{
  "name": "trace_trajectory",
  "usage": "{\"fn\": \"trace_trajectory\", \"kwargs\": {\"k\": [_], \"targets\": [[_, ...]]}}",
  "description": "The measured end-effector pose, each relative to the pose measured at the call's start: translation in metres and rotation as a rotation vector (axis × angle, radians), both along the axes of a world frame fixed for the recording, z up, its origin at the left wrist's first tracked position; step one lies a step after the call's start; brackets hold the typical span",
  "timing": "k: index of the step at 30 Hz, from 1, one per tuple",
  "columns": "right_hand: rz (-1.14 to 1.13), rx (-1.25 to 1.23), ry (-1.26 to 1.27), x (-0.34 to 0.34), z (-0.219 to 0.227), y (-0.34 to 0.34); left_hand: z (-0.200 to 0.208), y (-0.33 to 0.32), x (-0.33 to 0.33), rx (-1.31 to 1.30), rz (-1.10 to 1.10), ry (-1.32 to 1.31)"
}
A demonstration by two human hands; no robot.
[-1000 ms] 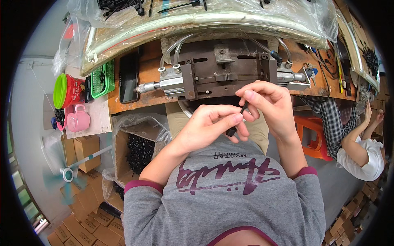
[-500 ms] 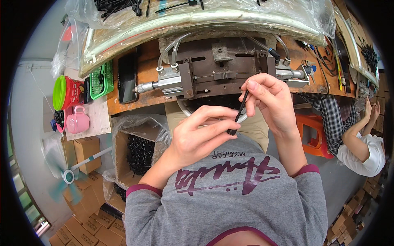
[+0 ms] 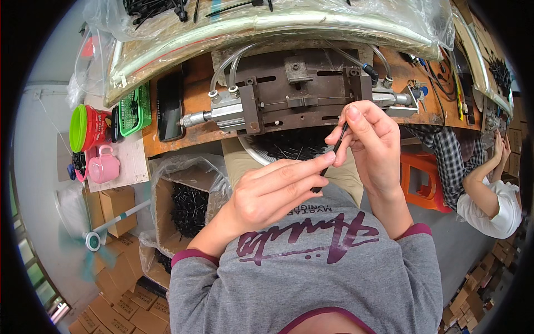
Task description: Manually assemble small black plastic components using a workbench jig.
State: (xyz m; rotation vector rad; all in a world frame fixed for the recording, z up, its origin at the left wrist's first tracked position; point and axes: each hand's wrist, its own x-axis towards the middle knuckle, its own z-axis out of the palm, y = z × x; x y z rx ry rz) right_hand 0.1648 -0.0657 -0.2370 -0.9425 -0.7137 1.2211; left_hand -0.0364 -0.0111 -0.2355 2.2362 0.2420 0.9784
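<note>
Black, slim and slanted: held a rod-like piece between both hands, above beige trousers. Pinched its upper end in the right hand, thumb and fingers drawn narrow around it. Touched its lower part with the left hand, fingers nearly straight and close together; could not tell how firmly, with some of the rod hidden there. Had the brown metal fixture just beyond, on the orange-brown tabletop, flanked by metal cylinders.

By way of judgement: had one piece already picked up and seemed midway through handling it, not set in the fixture. Could not make out any completed work on the rod itself. Had plenty more loose black pieces below the fixture's near edge, and a dense heap in the lined cardboard box at the left. Could not sort done from undone among these.
</note>
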Motion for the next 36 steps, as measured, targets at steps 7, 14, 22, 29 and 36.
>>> {"fn": "trace_trajectory", "kwargs": {"k": [7,14,22,29,36], "targets": [[-0.019,0.014,0.011,-0.0019,-0.0002,-0.0004,-0.0009,-0.0026,0.0008,-0.005,0.011,-0.002],[-0.023,0.038,0.005,-0.0016,-0.0029,-0.0026,-0.0009,-0.0024,0.0015,0.008,0.013,0.004],[-0.005,0.036,-0.090,-0.0077,0.0011,-0.0030,-0.0014,-0.0023,-0.0007,-0.004,0.019,-0.018],[0.022,0.033,-0.102,-0.0089,-0.0009,-0.0039,-0.0051,-0.0028,-0.0035,-0.060,0.023,-0.014],[0.036,0.004,-0.048,-0.0093,-0.0052,-0.0026,-0.0073,-0.0026,-0.0048,-0.054,0.071,0.002]]}}
